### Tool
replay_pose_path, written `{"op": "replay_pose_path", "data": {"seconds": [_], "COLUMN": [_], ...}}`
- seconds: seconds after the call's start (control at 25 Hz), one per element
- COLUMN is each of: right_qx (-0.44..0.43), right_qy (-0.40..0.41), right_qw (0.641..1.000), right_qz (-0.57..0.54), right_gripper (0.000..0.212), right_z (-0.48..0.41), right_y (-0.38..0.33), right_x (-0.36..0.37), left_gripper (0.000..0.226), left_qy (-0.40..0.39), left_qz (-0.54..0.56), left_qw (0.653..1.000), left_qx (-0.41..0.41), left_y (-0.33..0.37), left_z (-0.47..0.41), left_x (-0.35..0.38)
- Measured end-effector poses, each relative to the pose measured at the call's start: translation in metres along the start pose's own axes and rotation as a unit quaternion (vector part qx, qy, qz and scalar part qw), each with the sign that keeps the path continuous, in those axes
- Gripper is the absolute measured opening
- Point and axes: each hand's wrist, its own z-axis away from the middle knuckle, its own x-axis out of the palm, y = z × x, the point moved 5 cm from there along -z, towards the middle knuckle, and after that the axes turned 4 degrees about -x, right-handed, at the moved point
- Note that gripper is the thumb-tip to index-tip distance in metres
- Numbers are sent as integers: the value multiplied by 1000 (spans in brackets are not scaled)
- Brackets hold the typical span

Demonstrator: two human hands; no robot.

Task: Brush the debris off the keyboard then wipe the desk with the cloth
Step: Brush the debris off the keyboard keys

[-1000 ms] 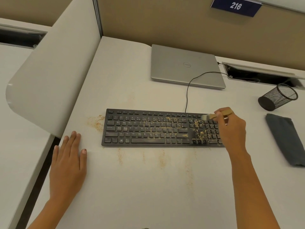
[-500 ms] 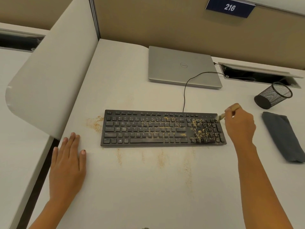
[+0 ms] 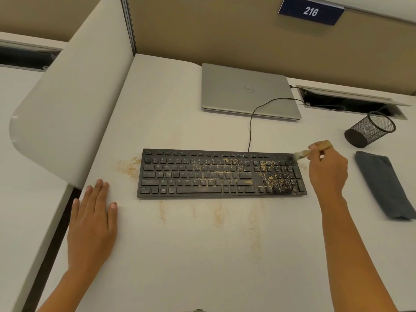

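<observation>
The keyboard [image 3: 221, 174] lies central on the bench [image 3: 202, 255], debris [image 3: 273, 180] thickest on the number pad. The right hand [image 3: 328, 170] holds the brush [image 3: 302, 153] in a closed grip at its far corner; short outward strokes probably work best. The left hand [image 3: 92, 221] lies flat, empty.

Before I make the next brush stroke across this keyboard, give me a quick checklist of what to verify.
1. Grip on the brush: ok, the right hand holds its handle.
2. Bristles at the keyboard: ok, at its top right corner. Contact with the keys: cannot tell.
3. Keys free of debris: not ok, crumbs lie on the number pad and the middle keys.
4. Position of the left hand: ok, flat on the desk, apart from the keyboard.
5. Readiness of the cloth: ok, it lies on the desk to the right of the keyboard.
</observation>
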Motion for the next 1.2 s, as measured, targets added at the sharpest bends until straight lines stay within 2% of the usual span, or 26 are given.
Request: {"op": "replay_pose_path", "data": {"seconds": [0.12, 0.24, 0.36, 0.48, 0.64, 0.8, 0.96, 1.04, 1.12, 1.2], "right_qx": [-22, 5, -11, 23, 17, 32, 4, 15, -23, -81], "right_qy": [-38, 0, -22, 1, -8, 33, 0, 15, 18, -20], "right_qw": [999, 999, 1000, 998, 1000, 997, 998, 995, 999, 996], "right_qz": [-4, 40, 7, 63, -17, 69, 68, 93, 40, -42], "right_gripper": [22, 22, 22, 25, 22, 25, 23, 23, 20, 18], "right_z": [4, 0, 0, 3, 10, 14, 17, 19, 23, 31], "right_y": [-3, 4, 2, 6, 2, -1, -13, -16, -27, -44], "right_x": [5, -3, 1, -2, 1, -1, 5, 7, 11, 21], "left_gripper": [63, 63, 63, 62, 62, 62, 63, 64, 63, 63], "left_qy": [1, 0, 3, 0, 2, 0, 0, -2, -1, 0], "left_qz": [-4, 1, 0, 1, 1, 0, 0, 0, 0, 0], "left_qw": [1000, 1000, 1000, 1000, 1000, 1000, 1000, 1000, 1000, 1000], "left_qx": [3, 2, 4, 4, 4, 3, 4, 5, 6, 4], "left_y": [0, 1, 0, -1, -1, -2, -2, -2, -1, -1], "left_z": [0, -1, 0, 0, 0, 0, 1, 0, 1, 1], "left_x": [1, 1, 0, 1, 1, 1, 2, 2, 2, 2]}}
